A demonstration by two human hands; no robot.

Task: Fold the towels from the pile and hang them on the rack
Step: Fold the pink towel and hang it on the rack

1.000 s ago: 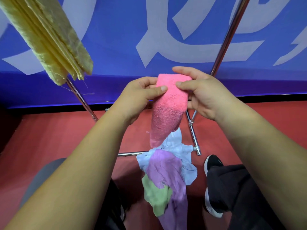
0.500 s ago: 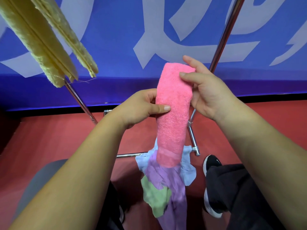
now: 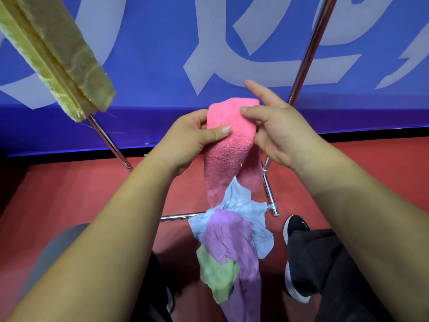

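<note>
A folded pink towel (image 3: pixel 228 149) hangs in front of me, held near its top by both hands. My left hand (image 3: pixel 188 140) pinches its left side with the thumb across the front. My right hand (image 3: pixel 276 133) pinches the top right with the thumb, its forefinger raised. Below lies the pile: a light blue towel (image 3: pixel 243 205), a purple towel (image 3: pixel 234 240) and a green towel (image 3: pixel 216 275) on the red floor. A folded yellow towel (image 3: pixel 58 59) hangs at the upper left, over the chrome rack's left pole (image 3: pixel 109 142).
The rack's right pole (image 3: pixel 308 49) rises behind my right hand, and its base bar (image 3: pixel 178 217) lies on the red floor (image 3: pixel 69 196). A blue banner (image 3: pixel 162 54) stands behind. My black shoe (image 3: pixel 294 228) and dark trouser leg (image 3: pixel 325 263) sit right of the pile.
The pink towel has come down from its raised position, and its lower end now twists. My left thumb has moved up nearer the top; my right forefinger has lifted off.
</note>
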